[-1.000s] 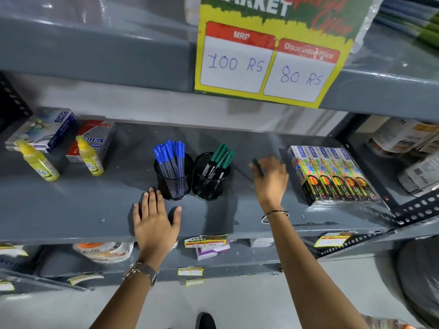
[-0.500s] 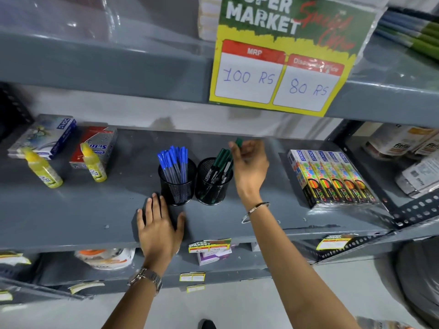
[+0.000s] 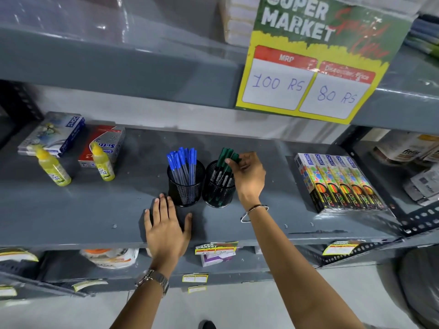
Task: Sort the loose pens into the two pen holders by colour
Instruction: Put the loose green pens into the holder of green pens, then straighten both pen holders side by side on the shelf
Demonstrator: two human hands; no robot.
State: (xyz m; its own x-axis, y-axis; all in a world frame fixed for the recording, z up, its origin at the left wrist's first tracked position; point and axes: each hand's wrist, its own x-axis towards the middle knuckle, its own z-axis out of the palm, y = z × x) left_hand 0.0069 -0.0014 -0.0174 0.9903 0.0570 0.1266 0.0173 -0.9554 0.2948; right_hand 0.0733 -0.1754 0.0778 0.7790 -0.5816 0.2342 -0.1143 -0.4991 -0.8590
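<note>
Two black mesh pen holders stand side by side on the grey shelf (image 3: pixel 71 210). The left holder (image 3: pixel 186 188) is full of blue pens (image 3: pixel 183 160). The right holder (image 3: pixel 217 193) has green pens (image 3: pixel 224 157) standing in it. My right hand (image 3: pixel 248 176) is over the right holder, its fingers closed on the top of a green pen (image 3: pixel 235 157) whose lower end is inside that holder. My left hand (image 3: pixel 166 224) lies flat and open on the shelf just in front of the left holder, holding nothing.
Two yellow glue bottles (image 3: pixel 53 167) and two flat boxes (image 3: pixel 53 134) sit at the shelf's left. Several colourful pencil boxes (image 3: pixel 339 184) lie at the right. A price sign (image 3: pixel 306 74) hangs from the shelf above. A lower shelf holds more goods.
My right hand carried a green pen from the shelf's right side leftwards to the right holder and lowered it in. My left hand stayed flat on the shelf.
</note>
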